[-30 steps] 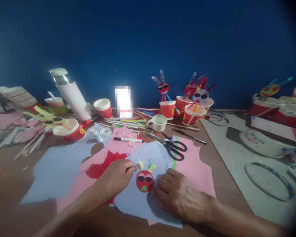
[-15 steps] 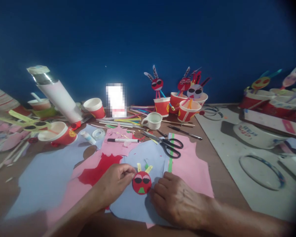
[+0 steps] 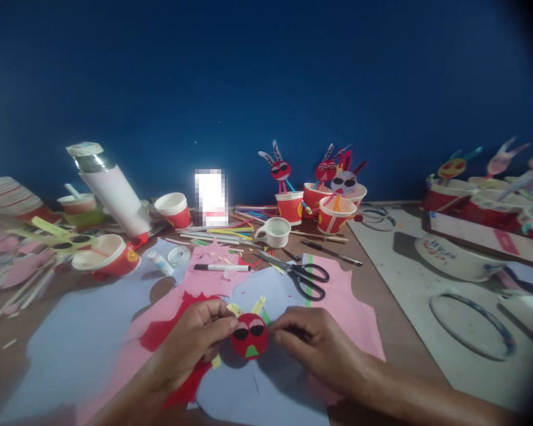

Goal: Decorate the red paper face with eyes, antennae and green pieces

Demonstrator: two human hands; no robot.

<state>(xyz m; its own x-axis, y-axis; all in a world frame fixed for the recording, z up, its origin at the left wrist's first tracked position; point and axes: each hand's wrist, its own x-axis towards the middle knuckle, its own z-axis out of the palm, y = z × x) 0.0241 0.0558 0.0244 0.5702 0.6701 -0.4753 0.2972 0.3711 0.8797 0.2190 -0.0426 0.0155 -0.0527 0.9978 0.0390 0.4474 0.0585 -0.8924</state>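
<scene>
A round red paper face (image 3: pixel 250 346) has black-and-pink eyes, a green mouth and yellow strips standing up like ears. My left hand (image 3: pixel 199 334) pinches its upper left edge between thumb and finger. At the face's right edge, my right hand (image 3: pixel 317 343) has thumb and fingers pressed together; whether they grip anything is hidden. A bit of green paper (image 3: pixel 266 317) shows behind the face on that side. Beneath both hands lies light blue paper (image 3: pixel 257 393), over red paper (image 3: pixel 190 387) and pink paper (image 3: pixel 350 319).
Black-handled scissors (image 3: pixel 308 278) and a marker (image 3: pixel 222 268) lie beyond the hands. Behind them stand a small white cup (image 3: pixel 275 232) and red paper cups (image 3: pixel 290 208) with paper figures. A thermos (image 3: pixel 115 195) leans at left; a bowl (image 3: pixel 448 257) sits at right.
The red face has been lifted off the blue paper and tilted. My right hand has turned, bringing its fingertips up to the face's right edge. The view has tipped slightly upward.
</scene>
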